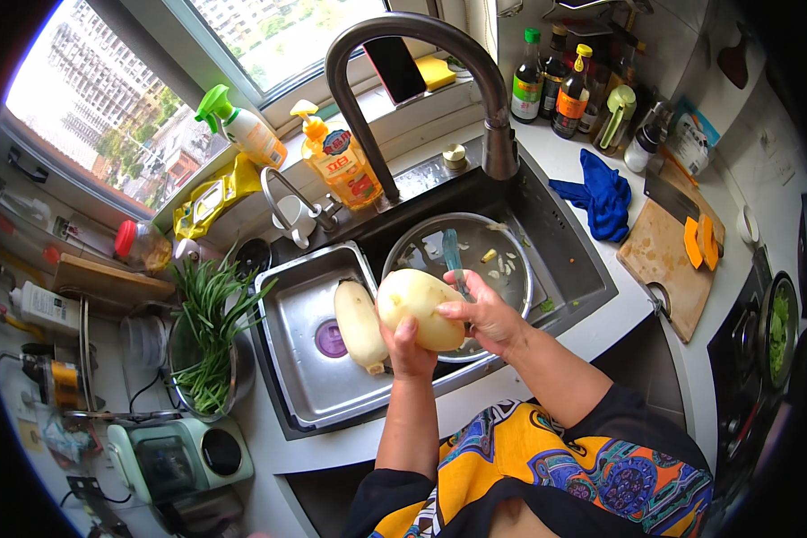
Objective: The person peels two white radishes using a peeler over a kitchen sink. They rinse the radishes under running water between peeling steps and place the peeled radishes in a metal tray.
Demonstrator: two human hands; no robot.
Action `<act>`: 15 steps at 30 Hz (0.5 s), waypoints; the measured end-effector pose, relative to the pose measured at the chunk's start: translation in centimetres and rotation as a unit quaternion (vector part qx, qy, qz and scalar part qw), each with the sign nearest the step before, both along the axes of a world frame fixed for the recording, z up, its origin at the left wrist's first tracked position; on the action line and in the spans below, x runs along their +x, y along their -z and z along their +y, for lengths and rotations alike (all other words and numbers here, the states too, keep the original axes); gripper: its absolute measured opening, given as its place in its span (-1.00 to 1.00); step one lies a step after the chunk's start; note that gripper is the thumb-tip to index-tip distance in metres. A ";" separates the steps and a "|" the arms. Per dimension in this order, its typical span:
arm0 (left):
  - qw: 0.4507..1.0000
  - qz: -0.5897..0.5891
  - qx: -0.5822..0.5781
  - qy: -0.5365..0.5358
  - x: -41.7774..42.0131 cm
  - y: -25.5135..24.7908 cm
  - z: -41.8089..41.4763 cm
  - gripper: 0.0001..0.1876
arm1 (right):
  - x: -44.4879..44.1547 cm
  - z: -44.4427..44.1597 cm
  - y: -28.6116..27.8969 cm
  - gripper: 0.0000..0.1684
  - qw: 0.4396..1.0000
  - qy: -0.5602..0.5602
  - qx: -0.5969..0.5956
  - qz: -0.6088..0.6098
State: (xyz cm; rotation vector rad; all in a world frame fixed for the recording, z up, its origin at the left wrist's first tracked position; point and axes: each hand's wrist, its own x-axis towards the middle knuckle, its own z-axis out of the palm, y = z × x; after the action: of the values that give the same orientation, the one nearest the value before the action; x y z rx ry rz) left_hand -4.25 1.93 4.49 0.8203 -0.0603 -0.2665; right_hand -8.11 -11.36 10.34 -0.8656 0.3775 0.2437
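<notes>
A large, peeled, pale yellow root vegetable (417,302), potato-like, is held over the sink. My left hand (410,346) grips it from below, thumb on its near face. My right hand (487,313) is at its right side, thumb touching the skinless surface. Between the right fingers is a tool with a translucent blue handle (451,249), which looks like a peeler; its working end is hidden. Beneath lies a round metal basin (526,269) with water and pale scraps. A long peeled root (360,323), like a lotus root segment, rests in the steel sink tray (309,397) to the left.
The faucet (417,23) arches over the basin. Green stalks (208,329) fill a pot at left. A blue cloth (598,195), a cleaver (672,195) and orange squash pieces (701,242) on a cutting board (666,269) are at right, near a pan (780,329).
</notes>
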 end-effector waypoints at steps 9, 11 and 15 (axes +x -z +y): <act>0.997 0.060 -0.037 0.009 -0.7 -2.1 -0.7 -0.32 | 0.0 -0.6 2.7 -0.63 0.989 0.095 -0.070 -0.085; 0.995 0.069 -0.049 0.044 -0.6 -2.7 -0.4 -0.31 | 0.4 -1.0 3.1 -0.78 0.966 0.169 -0.111 -0.161; 0.983 0.109 -0.090 0.117 -0.7 -2.2 -0.2 -0.32 | 1.0 -2.1 -1.2 -0.81 0.973 0.124 -0.092 -0.171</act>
State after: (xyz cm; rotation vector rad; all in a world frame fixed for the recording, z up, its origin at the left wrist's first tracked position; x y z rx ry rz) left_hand -4.93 1.75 6.65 0.6001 0.0258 -0.5633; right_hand -7.07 -13.42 11.51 -1.0122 0.1841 -0.1756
